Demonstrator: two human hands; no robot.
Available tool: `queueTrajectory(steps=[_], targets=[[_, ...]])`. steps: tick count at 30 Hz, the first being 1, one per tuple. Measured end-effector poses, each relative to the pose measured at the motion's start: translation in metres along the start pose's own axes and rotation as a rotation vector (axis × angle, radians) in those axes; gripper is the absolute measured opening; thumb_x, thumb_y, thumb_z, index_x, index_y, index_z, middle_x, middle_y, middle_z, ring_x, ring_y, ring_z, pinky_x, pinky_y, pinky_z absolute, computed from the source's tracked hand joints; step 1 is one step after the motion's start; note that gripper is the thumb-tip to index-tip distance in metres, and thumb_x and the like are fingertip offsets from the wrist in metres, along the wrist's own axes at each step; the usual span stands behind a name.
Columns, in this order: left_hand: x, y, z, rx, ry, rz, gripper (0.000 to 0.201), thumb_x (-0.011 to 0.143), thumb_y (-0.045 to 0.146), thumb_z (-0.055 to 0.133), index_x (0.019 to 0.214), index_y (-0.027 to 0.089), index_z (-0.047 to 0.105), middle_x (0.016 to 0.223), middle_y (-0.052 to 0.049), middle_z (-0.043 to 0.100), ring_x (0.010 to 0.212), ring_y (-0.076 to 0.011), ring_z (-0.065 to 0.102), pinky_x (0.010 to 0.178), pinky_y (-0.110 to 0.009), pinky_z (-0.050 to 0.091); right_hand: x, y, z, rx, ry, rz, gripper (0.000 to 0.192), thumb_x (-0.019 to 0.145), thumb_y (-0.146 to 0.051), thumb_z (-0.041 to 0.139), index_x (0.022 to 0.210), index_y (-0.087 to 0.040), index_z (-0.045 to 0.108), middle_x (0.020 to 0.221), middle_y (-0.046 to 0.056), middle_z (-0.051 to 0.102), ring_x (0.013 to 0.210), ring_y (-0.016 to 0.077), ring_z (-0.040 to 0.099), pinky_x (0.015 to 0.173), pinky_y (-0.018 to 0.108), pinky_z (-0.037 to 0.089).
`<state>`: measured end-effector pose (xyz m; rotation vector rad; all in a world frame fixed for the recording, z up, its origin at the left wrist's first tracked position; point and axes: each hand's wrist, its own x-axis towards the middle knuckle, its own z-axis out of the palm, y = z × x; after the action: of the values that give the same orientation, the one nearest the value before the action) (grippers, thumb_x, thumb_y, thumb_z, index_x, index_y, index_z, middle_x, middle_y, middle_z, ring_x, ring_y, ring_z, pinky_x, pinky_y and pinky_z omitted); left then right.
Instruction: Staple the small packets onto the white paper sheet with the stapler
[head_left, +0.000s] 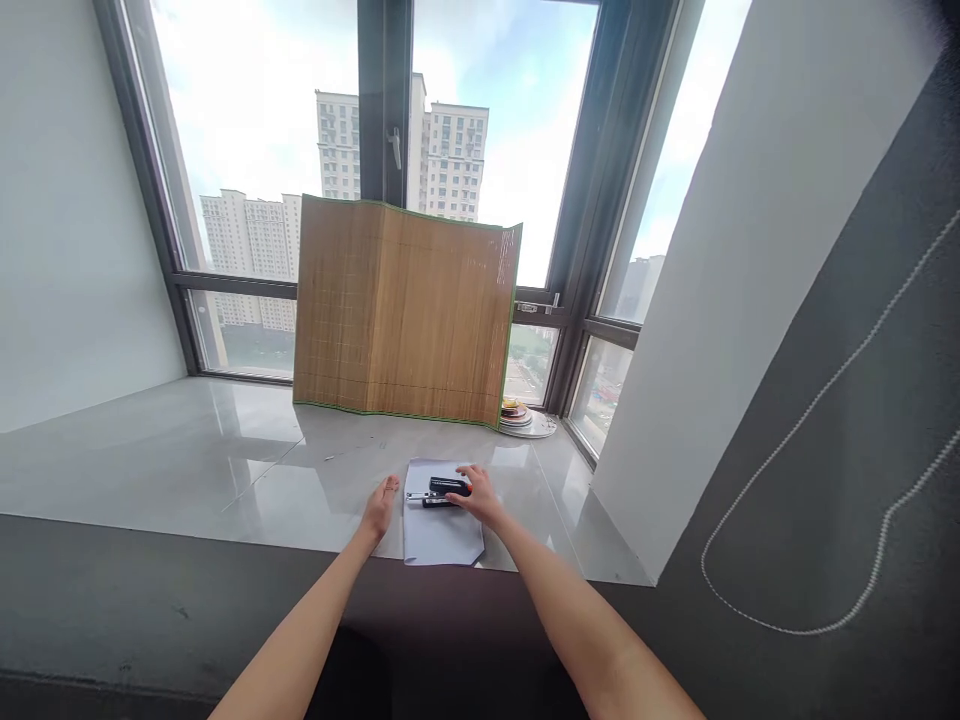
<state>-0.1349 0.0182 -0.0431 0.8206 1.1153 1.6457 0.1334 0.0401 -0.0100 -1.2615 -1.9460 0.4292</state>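
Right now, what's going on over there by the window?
The person's right hand is gripping the right end of a black stapler over some white paper on the sill. A thin silver part of the stapler points left. The left hand is beside the paper's left edge, with nothing showing in it. Behind them, a brown mat stands up by the window, with plates near its lower right corner.
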Motion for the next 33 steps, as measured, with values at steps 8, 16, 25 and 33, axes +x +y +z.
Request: queueTrajectory(steps=[8,16,25,33], targets=[[-0.005,0.028,0.002,-0.239,0.194,-0.015,0.031,0.111,0.028,0.043,0.108,0.016,0.072,0.151,-0.015,0.059,0.152,-0.0207,0.045,0.130,-0.032,0.026,0.015,-0.029,0.002,-0.158,-0.177,-0.023,0.022,0.077,-0.022,0.085,0.098,-0.022,0.081,0.087,0.001,0.076,0.083,0.0194,0.066,0.073,0.025,0.043],[-0.003,0.040,0.020,-0.696,0.041,-0.233,0.056,0.113,0.042,0.025,0.135,0.005,0.060,0.134,-0.026,0.067,0.117,-0.0283,0.073,0.099,-0.044,0.063,-0.002,-0.097,0.001,-0.527,-0.039,-0.560,0.018,0.092,-0.015,0.069,0.108,-0.022,0.074,0.103,0.005,0.074,0.102,0.0242,0.061,0.083,0.033,0.046],[-0.010,0.020,0.026,-0.738,0.025,-0.387,0.050,0.109,0.020,0.030,0.146,0.001,0.057,0.101,-0.019,0.078,0.085,-0.0239,0.079,0.074,-0.033,0.066,-0.009,-0.110,0.007,-0.816,-0.032,-0.885,0.011,0.102,-0.012,0.059,0.103,-0.014,0.070,0.107,0.010,0.072,0.101,0.0246,0.059,0.081,0.038,0.047],[0.001,0.006,0.016,-0.743,-0.034,-0.378,0.045,0.107,0.016,0.035,0.141,0.004,0.062,0.101,-0.017,0.080,0.085,-0.0227,0.080,0.075,-0.032,0.066,-0.005,-0.111,0.002,-0.845,0.005,-0.931,0.019,0.107,-0.013,0.051,0.113,-0.015,0.069,0.115,0.009,0.073,0.104,0.0215,0.060,0.088,0.037,0.047]])
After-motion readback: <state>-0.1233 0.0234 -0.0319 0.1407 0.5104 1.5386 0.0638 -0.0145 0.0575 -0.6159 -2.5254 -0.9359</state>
